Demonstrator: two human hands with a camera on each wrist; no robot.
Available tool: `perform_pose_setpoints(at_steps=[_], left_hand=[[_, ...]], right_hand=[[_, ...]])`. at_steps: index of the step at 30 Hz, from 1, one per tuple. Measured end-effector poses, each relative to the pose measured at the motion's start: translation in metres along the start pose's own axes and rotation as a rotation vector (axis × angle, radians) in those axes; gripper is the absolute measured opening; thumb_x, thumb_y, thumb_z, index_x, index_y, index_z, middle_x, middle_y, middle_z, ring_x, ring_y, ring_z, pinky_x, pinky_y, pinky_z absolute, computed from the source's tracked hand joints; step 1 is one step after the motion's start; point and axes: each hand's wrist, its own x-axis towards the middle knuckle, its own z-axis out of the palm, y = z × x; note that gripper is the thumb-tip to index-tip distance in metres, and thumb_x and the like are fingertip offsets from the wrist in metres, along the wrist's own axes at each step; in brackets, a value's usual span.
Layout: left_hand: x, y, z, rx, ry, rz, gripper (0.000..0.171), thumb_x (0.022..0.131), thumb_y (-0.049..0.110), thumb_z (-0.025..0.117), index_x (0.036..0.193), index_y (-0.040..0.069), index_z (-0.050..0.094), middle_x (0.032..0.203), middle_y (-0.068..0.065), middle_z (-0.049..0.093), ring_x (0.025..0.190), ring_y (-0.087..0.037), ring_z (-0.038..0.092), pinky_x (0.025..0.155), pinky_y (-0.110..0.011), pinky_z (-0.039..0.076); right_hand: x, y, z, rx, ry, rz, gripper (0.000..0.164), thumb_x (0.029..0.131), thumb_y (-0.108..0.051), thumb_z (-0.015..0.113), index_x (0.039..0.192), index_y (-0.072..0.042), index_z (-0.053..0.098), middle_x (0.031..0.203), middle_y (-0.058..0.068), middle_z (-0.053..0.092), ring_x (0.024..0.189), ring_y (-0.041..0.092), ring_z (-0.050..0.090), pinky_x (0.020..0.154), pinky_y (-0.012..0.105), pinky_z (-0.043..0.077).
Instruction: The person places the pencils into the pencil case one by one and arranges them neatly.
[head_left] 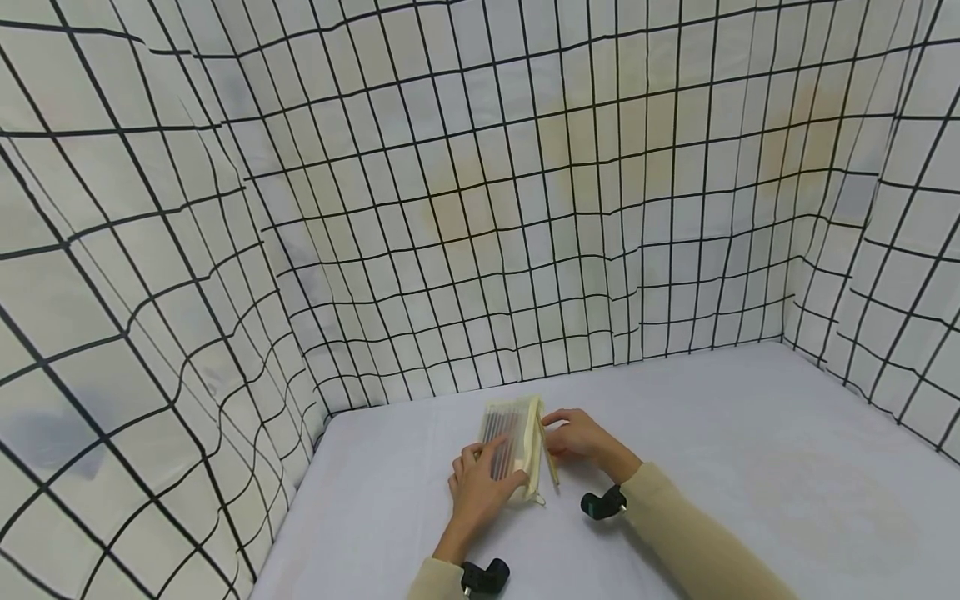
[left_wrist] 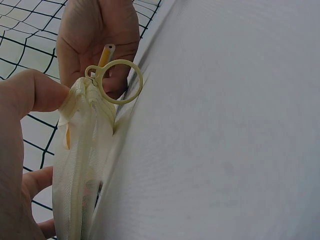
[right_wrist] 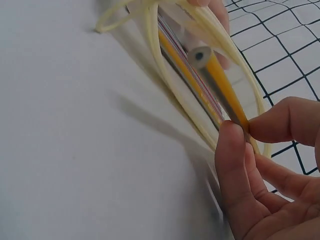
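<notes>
A pale yellow mesh pencil pouch (head_left: 531, 408) lies on the white table, its zipped side facing right. My left hand (head_left: 478, 493) holds it, fingers spread over the mesh and thumb at the zipper edge. Beside the mouth, my right hand (head_left: 587, 438) pinches a yellow pencil (right_wrist: 226, 85) between thumb and fingers. In the right wrist view the mouth gapes and several pencils (right_wrist: 186, 65) lie inside. From the zipper end hangs a ring pull (left_wrist: 140, 81), seen in the left wrist view. Part of the pouch is hidden under my left hand.
The white tabletop (head_left: 750, 450) spreads out around the pouch. White walls with a black grid (head_left: 510, 217) enclose it at the back and both sides. A small black device (head_left: 602, 504) is worn on each wrist.
</notes>
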Motion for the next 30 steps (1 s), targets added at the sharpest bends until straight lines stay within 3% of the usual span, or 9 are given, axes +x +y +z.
perform_pose_setpoints(at_steps=[7,15,25,30], left_hand=[[0.000,0.001,0.000,0.000,-0.006,-0.001,0.077,0.071,0.046,0.074,0.143,0.026,0.059,0.139,-0.015,0.046,0.126,-0.035,0.038,0.103,-0.061,0.029],[0.001,-0.001,0.001,0.013,-0.002,-0.007,0.076,0.071,0.046,0.074,0.143,0.027,0.059,0.138,-0.015,0.045,0.125,-0.034,0.038,0.103,-0.060,0.029],[0.000,0.002,0.001,0.007,-0.012,-0.018,0.076,0.073,0.045,0.073,0.145,0.025,0.057,0.140,-0.015,0.045,0.125,-0.034,0.037,0.103,-0.060,0.028],[0.000,0.001,0.001,0.006,-0.008,-0.017,0.076,0.073,0.045,0.073,0.144,0.026,0.058,0.140,-0.015,0.045,0.126,-0.035,0.037,0.103,-0.060,0.028]], right_hand=[[-0.001,-0.005,0.010,0.066,0.049,0.025,0.046,0.085,-0.005,0.067,0.130,0.003,0.060,0.096,0.013,0.074,0.078,0.016,0.068,0.066,0.027,0.055],[0.001,-0.007,0.019,0.119,0.068,0.038,0.053,0.079,0.001,0.068,0.131,0.005,0.057,0.083,0.010,0.069,0.067,0.015,0.064,0.060,0.026,0.054],[0.003,-0.008,0.028,0.120,0.098,0.069,0.049,0.082,0.003,0.067,0.130,0.002,0.057,0.094,0.011,0.068,0.062,0.013,0.063,0.057,0.024,0.054],[0.003,-0.005,0.029,0.136,0.100,0.069,0.047,0.082,0.005,0.063,0.129,0.003,0.057,0.092,0.013,0.068,0.060,0.013,0.063,0.056,0.024,0.055]])
